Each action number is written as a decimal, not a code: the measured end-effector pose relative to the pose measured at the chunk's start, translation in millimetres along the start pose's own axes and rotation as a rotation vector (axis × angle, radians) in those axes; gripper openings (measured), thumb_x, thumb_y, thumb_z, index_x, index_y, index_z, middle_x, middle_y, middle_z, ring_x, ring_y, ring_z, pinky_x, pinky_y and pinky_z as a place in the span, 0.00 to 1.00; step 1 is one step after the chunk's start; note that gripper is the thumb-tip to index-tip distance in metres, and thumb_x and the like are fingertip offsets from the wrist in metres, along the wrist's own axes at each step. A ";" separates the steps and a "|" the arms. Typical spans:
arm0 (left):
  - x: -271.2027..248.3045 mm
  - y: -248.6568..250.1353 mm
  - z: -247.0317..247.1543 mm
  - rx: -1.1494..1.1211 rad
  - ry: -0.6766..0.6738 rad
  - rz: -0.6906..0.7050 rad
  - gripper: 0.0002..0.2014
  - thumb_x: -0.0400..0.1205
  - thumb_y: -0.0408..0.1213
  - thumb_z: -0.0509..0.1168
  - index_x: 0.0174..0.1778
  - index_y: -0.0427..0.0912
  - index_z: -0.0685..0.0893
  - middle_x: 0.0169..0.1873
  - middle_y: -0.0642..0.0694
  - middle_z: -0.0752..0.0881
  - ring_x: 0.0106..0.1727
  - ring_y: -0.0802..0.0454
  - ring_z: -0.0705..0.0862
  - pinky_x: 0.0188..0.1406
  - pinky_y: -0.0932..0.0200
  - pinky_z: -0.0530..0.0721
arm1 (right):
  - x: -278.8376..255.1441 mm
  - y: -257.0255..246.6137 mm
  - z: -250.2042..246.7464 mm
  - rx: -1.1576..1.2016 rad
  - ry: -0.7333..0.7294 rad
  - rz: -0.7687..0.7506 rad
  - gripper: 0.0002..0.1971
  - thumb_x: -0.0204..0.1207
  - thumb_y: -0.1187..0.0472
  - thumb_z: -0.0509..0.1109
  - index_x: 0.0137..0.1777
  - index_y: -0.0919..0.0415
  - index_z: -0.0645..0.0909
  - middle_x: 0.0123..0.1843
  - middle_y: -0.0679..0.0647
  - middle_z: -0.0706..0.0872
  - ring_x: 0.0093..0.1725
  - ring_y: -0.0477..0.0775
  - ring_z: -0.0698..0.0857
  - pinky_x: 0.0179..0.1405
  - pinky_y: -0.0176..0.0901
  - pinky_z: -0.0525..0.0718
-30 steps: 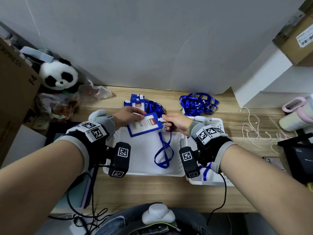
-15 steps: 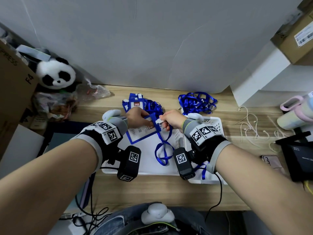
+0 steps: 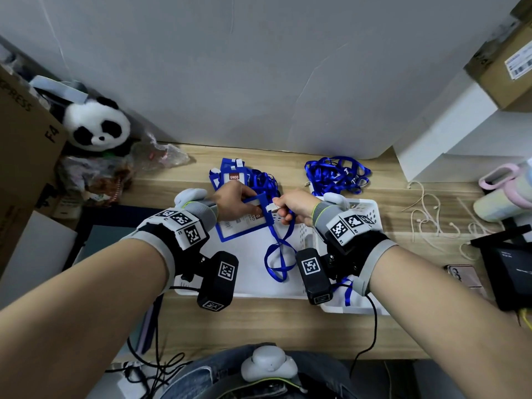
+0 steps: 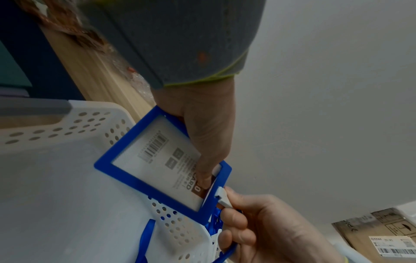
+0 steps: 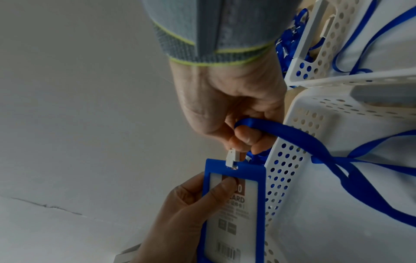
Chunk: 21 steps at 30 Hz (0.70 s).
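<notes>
A blue-framed badge holder [image 3: 244, 226] [image 4: 157, 160] [image 5: 234, 210] with a printed card inside is held over the left white basket [image 3: 253, 283]. My left hand [image 3: 237, 203] [image 4: 209, 142] pinches its top end, thumb on the card face. My right hand [image 3: 290, 205] [image 5: 238, 124] pinches the white plastic clip [image 3: 273, 208] [image 4: 223, 196] [image 5: 231, 158] of a blue lanyard [image 3: 279, 254] [image 5: 326, 153]. The clip sits at the slot in the holder's top edge. The lanyard loops down into the basket.
A second white basket [image 3: 368, 214] stands to the right. At the desk's back lie a pile of badge holders [image 3: 233, 174] and a heap of blue lanyards [image 3: 336, 174]. A plush panda [image 3: 96, 125] and cardboard box [image 3: 23, 139] are left; white cords [image 3: 431, 220], a phone [image 3: 463, 275] right.
Both hands moved a little toward the back of the desk. The clip has come up to the slot in the holder's top edge, and the holder has turned more end-on to my right hand.
</notes>
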<state>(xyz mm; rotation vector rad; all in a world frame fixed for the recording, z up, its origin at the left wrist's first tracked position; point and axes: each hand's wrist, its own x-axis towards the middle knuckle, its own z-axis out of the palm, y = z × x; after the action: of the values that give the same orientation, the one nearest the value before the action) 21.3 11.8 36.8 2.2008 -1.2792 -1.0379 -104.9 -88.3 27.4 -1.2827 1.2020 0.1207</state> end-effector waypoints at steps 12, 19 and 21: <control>-0.5 -4.7 3.5 -0.002 0.021 0.007 0.13 0.76 0.40 0.72 0.55 0.41 0.87 0.44 0.47 0.87 0.46 0.47 0.86 0.47 0.53 0.87 | 5.5 1.9 -0.2 0.024 -0.036 0.040 0.11 0.84 0.65 0.58 0.39 0.64 0.72 0.26 0.54 0.71 0.09 0.42 0.63 0.22 0.36 0.78; 2.3 -5.2 -1.7 -0.081 -0.083 -0.100 0.07 0.76 0.45 0.72 0.44 0.47 0.85 0.42 0.43 0.89 0.37 0.49 0.88 0.42 0.54 0.87 | 4.6 11.7 6.6 -0.149 0.077 -0.347 0.16 0.83 0.62 0.60 0.32 0.58 0.75 0.26 0.53 0.74 0.24 0.50 0.71 0.27 0.39 0.80; 2.6 -6.6 -3.6 -0.129 -0.114 -0.141 0.09 0.75 0.47 0.72 0.42 0.46 0.85 0.40 0.43 0.89 0.35 0.51 0.87 0.40 0.56 0.87 | 4.1 14.8 6.8 -0.216 0.091 -0.421 0.16 0.83 0.62 0.59 0.32 0.55 0.74 0.26 0.52 0.75 0.25 0.50 0.73 0.30 0.42 0.80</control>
<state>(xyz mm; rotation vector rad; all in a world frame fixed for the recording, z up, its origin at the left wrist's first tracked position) 28.6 12.8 33.8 2.1862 -1.0820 -1.2788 -108.7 -79.9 13.3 -1.7202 0.9896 -0.1194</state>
